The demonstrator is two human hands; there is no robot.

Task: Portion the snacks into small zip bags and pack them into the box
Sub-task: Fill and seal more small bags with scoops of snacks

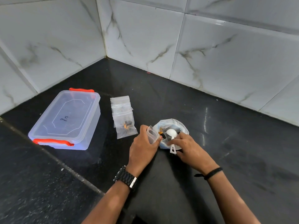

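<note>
On the black desk (226, 143), near the front, the left hand (143, 148) pinches a small empty zip bag (152, 135) in curled fingers, just beside the snack bag (176, 125). The right hand (188, 145) grips a white scoop (171, 135), fingers curled round its handle, bowl over the snacks. The lidded box (68, 120) and a filled zip bag (126, 126) lie to the left.
</note>
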